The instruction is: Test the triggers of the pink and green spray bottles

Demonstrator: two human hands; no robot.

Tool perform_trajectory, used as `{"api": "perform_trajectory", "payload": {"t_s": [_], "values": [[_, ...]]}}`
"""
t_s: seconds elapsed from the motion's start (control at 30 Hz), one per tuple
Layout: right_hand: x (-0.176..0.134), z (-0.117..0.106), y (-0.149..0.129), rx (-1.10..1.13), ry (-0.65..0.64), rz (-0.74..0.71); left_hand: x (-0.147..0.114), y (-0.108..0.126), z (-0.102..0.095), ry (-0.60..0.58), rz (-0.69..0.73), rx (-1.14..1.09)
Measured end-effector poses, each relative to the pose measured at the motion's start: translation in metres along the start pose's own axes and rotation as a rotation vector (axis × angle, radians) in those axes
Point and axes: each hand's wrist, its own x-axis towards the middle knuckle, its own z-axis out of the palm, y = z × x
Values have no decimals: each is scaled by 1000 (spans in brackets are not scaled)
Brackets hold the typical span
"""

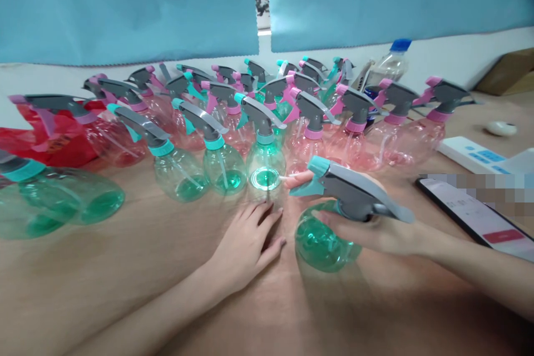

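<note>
Glossy see-through plastic spray bottle [315, 245], smooth wood-look tabletop [142, 250]

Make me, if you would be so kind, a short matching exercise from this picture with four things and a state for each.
1. Left hand
2. Right hand
3. Smartphone
4. Clear plastic bottle

A. Topped by a blue cap
B. Holding nothing, resting on the table
C. Screen lit, showing a red bar
D. Gripping a green spray bottle

Pairs: 1-B, 2-D, 3-C, 4-A
</note>
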Motion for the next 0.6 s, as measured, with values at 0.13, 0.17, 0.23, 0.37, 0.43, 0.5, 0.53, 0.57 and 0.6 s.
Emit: {"api": "perform_trajectory", "payload": {"t_s": [0.13, 0.17, 0.23, 0.37, 0.43, 0.5, 0.53, 0.57, 0.6], "values": [[4, -2, -1, 65, 9, 6, 0, 1, -1, -10, -9, 9], [6, -3, -2, 56, 22, 13, 0, 1, -1, -10, -11, 9], [8, -4, -3, 40, 28, 31, -1, 1, -1, -8, -13, 8], [9, -3, -3, -5, 28, 38, 0, 1, -2, -14, -13, 6], [8, -2, -3, -14, 41, 31, 1, 0, -2, -15, -9, 5], [7, -1, -3, -12, 54, 34, 1, 0, -1, -10, -4, 3], [7, -1, -3, -10, 57, 37, 1, 0, -1, -6, -1, 2], [7, 0, -3, -8, 56, 42, 1, 0, 0, -3, 0, 3], [7, 0, -4, -11, 55, 44, 1, 0, 0, 0, 2, 5]]}}
